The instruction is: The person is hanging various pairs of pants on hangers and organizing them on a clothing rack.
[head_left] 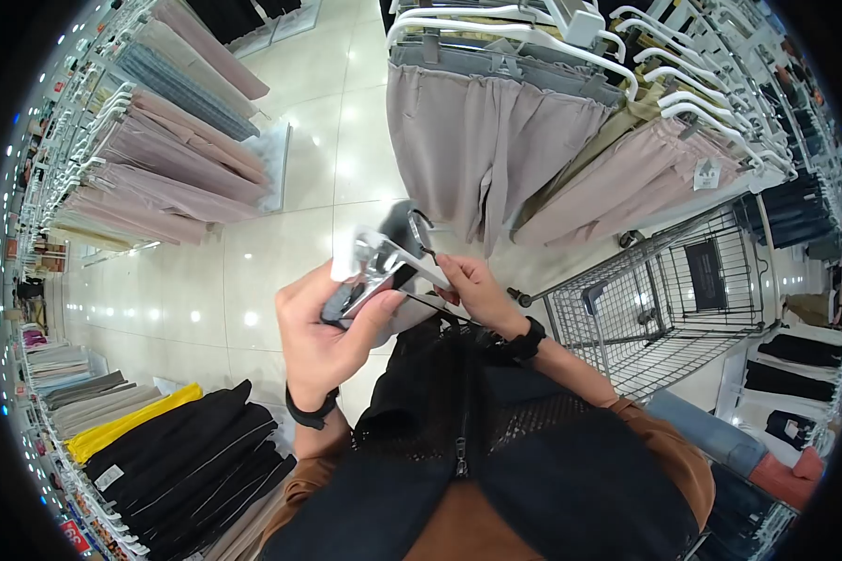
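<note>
In front of my chest, my left hand (323,327) is closed around a bundle of white hanger parts and grey cloth (398,224). My right hand (475,288) pinches the right side of the same white hanger (412,262), close to its dark hook. The lower part of the bundle is partly hidden behind my left fingers. A thin dark cord runs below the hanger toward my right wrist. Both wrists wear black bands.
Mauve trousers (486,122) hang on white hangers ahead. A wire shopping cart (664,299) stands at the right. Racks of pink trousers (173,159) are at the left, with black garments (192,467) at the lower left. Tiled floor (243,280) lies between them.
</note>
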The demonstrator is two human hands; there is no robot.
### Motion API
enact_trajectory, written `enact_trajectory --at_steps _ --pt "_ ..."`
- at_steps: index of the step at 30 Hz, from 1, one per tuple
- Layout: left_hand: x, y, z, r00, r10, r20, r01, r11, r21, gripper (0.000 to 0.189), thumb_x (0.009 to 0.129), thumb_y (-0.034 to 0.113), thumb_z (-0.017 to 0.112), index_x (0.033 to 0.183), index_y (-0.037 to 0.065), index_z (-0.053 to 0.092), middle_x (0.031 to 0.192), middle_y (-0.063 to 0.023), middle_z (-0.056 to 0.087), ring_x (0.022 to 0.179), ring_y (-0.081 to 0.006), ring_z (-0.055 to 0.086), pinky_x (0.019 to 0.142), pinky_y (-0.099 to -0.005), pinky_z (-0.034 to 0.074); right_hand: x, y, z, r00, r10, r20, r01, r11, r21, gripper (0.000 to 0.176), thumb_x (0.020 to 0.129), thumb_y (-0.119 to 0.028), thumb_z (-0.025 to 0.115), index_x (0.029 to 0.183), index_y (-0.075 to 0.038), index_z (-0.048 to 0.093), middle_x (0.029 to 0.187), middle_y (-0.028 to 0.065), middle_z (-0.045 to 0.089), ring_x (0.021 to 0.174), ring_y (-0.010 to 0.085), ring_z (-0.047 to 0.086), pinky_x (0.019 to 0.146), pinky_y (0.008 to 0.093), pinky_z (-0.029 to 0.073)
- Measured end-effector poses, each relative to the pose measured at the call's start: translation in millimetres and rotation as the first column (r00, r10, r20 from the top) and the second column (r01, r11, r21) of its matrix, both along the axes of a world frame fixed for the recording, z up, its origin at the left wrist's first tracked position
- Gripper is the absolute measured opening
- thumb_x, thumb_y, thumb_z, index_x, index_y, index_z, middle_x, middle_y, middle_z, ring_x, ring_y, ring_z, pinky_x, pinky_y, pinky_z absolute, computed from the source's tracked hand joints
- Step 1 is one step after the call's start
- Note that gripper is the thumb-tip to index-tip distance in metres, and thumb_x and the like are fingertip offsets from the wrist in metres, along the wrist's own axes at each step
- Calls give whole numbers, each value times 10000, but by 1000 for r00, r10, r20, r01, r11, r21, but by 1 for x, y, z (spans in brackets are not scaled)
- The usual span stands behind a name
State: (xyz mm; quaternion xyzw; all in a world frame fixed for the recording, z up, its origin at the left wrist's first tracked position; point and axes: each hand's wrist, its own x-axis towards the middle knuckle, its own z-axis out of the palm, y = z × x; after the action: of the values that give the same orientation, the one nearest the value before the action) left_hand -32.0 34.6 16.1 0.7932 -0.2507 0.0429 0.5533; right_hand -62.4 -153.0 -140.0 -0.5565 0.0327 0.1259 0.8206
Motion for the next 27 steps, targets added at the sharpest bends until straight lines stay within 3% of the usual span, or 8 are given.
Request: enact_trajectory --at_steps 4,6,8,11,13,16,21,27 --pt "-20 -27 -5 999 28 -19 -27 999 19 170 756 76 751 859 -18 654 650 -71 603 544 -92 509 509 -231 400 -24 -17 -9 996 -75 49 78 994 -73 391 981 -361 468 801 -28 565 631 -15 491 570 86 446 530 250 350" --pt "-33 -38 -3 1000 24 2 -24 998 52 165 754 74 751 851 -16 653 653 -79 607 536 -109 522 505 -241 405 -33 -38 15 908 -137 396 380 669 -639 354 944 -347 525 838 -10 556 745 56 556 661 157 499 591 296 386" --pt "-47 -51 1 1000 14 23 -16 996 91 160 752 72 751 844 -14 652 656 -86 611 529 -126 535 501 -250 410 -42 -51 49 821 -235 520 557 528 -641 333 915 -333 554 876 -2 552 885 114 568 771 211 521 650 325 399" --pt "-69 -69 8 998 -58 32 50 976 212 184 718 73 771 830 -3 647 669 -112 622 523 -219 580 493 -287 436 -53 -54 104 668 -276 691 614 728 -303 319 922 -322 538 887 -5 542 891 108 532 788 204 499 671 317 394" --pt "-82 -81 7 996 -81 49 69 977 200 197 710 79 777 825 -4 640 672 -113 621 531 -230 586 502 -289 446 -61 -52 117 737 -142 660 335 926 -175 311 921 -311 527 892 -2 540 849 94 511 753 200 478 664 308 389" --pt "-100 -87 4 994 -86 64 75 983 166 233 702 92 790 832 -4 622 685 -116 624 556 -235 605 527 -287 464 -73 -57 107 749 -67 659 283 932 -226 311 917 -308 525 917 2 537 847 94 502 736 179 461 646 293 380" --pt "-123 -81 -8 997 -70 -32 70 997 16 391 715 60 798 999 7 534 743 -80 633 638 -142 620 584 -247 472 -101 -58 111 871 -282 402 338 938 -75 215 880 -205 658 819 -9 594 605 -66 453 571 -1 344 477 193 270" --pt "-142 -78 -18 999 36 -38 -39 996 -86 245 781 0 720 888 8 499 723 -51 558 640 -101 486 600 -213 393 -108 -84 132 689 -476 547 546 837 41 374 903 -307 640 701 -26 498 589 -58 430 557 2 340 459 200 271"
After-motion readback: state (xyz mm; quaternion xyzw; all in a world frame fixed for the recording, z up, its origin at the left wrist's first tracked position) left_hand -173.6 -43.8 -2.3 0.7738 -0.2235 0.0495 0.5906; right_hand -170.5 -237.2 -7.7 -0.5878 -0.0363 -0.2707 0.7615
